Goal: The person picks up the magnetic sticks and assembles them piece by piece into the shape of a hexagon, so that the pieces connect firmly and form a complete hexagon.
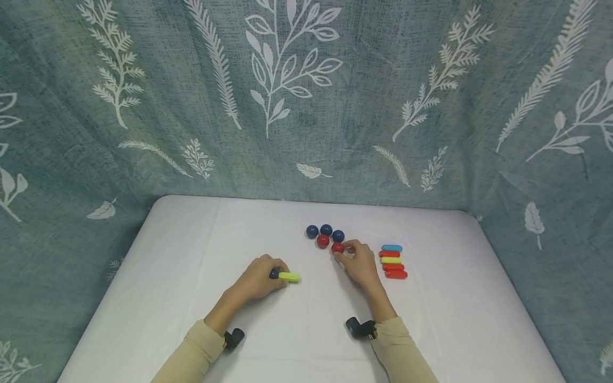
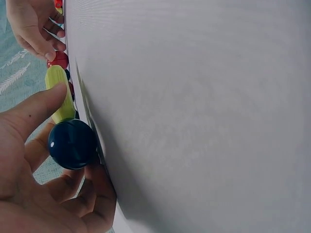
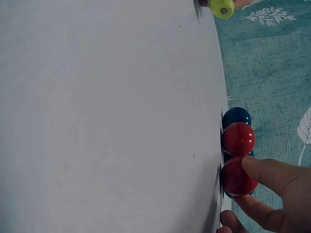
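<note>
On the left of the white table, my left hand (image 1: 258, 277) holds a yellow-green ribbed stick (image 1: 290, 276) with a dark blue ball (image 2: 73, 144) at its near end. In the left wrist view the thumb lies along the stick and curled fingers are under the ball. The stick's other end, with a dark round spot, shows in the right wrist view. My right hand (image 1: 362, 266) pinches a red ball (image 3: 238, 175) between thumb and finger, low at the table. Beside it are another red ball (image 1: 323, 241) and three dark blue balls (image 1: 326, 230), grouped closely.
Right of my right hand, several short sticks lie in a column: a blue stick (image 1: 392, 248) at the top, a yellow stick (image 1: 391, 260) in the middle and red sticks (image 1: 396, 274) between and below. A patterned green curtain (image 1: 306, 106) hangs behind the table (image 1: 230, 223).
</note>
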Demonstrator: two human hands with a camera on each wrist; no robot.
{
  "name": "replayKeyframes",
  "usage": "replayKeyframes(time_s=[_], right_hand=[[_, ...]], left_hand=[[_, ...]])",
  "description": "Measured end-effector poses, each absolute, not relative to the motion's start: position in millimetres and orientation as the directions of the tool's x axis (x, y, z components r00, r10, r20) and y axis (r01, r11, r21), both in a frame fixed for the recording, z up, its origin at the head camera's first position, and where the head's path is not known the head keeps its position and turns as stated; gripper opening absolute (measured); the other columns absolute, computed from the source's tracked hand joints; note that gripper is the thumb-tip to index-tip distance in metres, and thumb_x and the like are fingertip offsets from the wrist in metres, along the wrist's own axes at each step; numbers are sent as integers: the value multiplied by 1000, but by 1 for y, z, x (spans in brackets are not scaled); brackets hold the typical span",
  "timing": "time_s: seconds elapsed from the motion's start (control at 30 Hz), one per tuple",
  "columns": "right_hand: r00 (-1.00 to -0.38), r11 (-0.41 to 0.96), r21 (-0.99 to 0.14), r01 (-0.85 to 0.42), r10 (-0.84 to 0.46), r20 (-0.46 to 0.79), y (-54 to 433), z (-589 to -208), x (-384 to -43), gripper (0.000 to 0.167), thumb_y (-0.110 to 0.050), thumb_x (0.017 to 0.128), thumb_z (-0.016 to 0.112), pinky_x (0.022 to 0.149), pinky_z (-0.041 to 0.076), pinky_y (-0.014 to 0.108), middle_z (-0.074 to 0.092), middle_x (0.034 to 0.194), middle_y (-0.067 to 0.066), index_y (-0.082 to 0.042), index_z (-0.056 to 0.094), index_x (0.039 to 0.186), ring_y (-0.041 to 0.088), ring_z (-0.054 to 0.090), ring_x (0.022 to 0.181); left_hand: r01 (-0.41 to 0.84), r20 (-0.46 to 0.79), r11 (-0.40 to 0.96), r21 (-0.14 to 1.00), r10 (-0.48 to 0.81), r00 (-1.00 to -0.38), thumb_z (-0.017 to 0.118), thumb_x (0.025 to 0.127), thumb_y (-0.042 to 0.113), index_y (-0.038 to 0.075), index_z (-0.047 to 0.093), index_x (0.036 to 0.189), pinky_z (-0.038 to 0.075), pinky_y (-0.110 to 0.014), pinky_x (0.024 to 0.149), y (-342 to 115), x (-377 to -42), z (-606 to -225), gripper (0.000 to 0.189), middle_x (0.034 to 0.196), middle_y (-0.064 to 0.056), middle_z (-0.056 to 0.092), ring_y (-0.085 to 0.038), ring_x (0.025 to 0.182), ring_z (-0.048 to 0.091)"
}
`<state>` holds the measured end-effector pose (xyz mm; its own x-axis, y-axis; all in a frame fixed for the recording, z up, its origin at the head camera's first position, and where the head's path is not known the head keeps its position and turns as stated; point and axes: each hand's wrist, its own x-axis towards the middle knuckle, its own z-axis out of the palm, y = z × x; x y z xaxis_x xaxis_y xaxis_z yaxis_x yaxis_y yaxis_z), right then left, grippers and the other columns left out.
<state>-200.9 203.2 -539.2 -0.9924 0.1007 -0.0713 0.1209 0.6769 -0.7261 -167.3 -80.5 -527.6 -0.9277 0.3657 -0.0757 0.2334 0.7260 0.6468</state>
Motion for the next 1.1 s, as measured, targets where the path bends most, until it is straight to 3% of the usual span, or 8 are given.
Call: replayKeyframes(time_s=[0.57,0.8,1.1], right_hand=[[-995,666,-741,85,11,-104,194,-529,-187,38,-27,89,76,88,49,49,61,115,14,-8,66,121,32,57,108],[-988,636,-765,100,-30,-154,188,-532,-178,35,-28,87,78,78,54,40,63,114,8,-14,68,117,28,58,106],[-983,644,-764,36,-114,-142,180,-535,-169,28,-29,86,80,75,48,38,63,108,3,-20,71,110,21,56,95]], left_hand=[[236,-72,722,651,368,-927,79,86,25,20,74,104,48,-47,83,-81,-169,-526,19,101,-1,62,-20,93,56],[247,-66,718,651,377,-924,80,86,24,21,74,102,47,-47,84,-82,-169,-528,17,100,1,63,-18,93,56],[237,-76,715,658,375,-924,80,85,24,22,74,101,47,-49,86,-82,-169,-528,16,101,0,63,-19,94,56]])
